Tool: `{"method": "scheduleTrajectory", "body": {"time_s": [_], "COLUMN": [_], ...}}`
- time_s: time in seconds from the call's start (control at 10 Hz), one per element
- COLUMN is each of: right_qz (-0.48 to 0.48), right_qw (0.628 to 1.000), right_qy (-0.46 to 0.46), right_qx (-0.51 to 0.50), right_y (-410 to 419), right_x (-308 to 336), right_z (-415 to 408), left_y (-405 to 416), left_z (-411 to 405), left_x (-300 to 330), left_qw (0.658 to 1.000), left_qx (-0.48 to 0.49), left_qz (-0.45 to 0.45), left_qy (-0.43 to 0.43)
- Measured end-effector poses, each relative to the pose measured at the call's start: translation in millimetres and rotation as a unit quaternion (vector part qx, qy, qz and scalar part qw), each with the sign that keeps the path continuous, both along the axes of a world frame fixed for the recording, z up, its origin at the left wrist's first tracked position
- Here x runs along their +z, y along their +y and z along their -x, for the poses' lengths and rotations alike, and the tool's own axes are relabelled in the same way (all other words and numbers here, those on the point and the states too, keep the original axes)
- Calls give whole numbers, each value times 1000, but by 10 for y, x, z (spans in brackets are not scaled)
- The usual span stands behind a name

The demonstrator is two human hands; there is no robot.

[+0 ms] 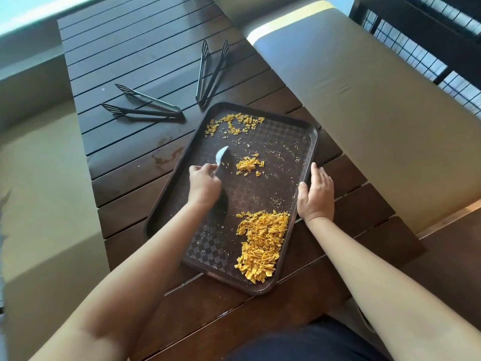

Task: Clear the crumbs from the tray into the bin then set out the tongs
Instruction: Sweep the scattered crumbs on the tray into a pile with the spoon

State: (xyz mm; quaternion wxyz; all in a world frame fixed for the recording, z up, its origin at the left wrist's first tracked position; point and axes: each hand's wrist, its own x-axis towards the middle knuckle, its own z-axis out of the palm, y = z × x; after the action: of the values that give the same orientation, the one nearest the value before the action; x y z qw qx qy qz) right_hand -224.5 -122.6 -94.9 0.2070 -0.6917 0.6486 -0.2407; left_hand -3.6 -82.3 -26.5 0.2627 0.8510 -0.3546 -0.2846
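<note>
The left hand (pixel 201 182) curls round a pale scraper (pixel 221 155) whose handle is buried in the fingers — only the blurred blade shows, so it may be a spoon or a spatula. That forearm covers the tray (pixel 308 152) floor and rim toward 7 o'clock. The finest specks are too small to tell from the pattern. No bin shows. The dark slatted table (pixel 130 58) runs out of frame at 6 o'clock, both arms cut off there too.

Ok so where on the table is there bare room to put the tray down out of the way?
The far end of the table, beyond both tongs, is bare slats. So is the strip left of the tray, nearer than the left tongs. It is crowded just past the tray's far corner, by the right tongs.
</note>
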Motion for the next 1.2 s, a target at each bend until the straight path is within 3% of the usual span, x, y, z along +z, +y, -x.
{"method": "scheduleTrajectory", "body": {"time_s": [0.2,0.4,0.5,0.9,1.0,1.1,1.2], "right_qz": [1,-2,-2,-2,-2,-3,-4], "right_qw": [1000,1000,1000,1000,1000,1000,1000], "right_qy": [3,0,-2,1,0,4,5], "right_qx": [1,-1,0,0,-1,0,-1], "right_y": [-2,-1,0,-6,-4,4,2], "right_x": [-4,-3,4,-6,-6,-3,1], "right_z": [-2,2,-3,3,5,-1,-2], "left_y": [133,-198,-347,-199,-167,-257,-338], "left_z": [259,-5,-179,120,105,-13,-67], "left_x": [-113,51,87,-44,-35,18,49], "left_qw": [991,999,1000,990,991,999,1000], "left_qx": [-131,-4,27,-141,-129,-37,-12], "left_qz": [-5,29,-11,-27,-8,23,8], "left_qy": [5,19,-2,16,21,18,16]}}
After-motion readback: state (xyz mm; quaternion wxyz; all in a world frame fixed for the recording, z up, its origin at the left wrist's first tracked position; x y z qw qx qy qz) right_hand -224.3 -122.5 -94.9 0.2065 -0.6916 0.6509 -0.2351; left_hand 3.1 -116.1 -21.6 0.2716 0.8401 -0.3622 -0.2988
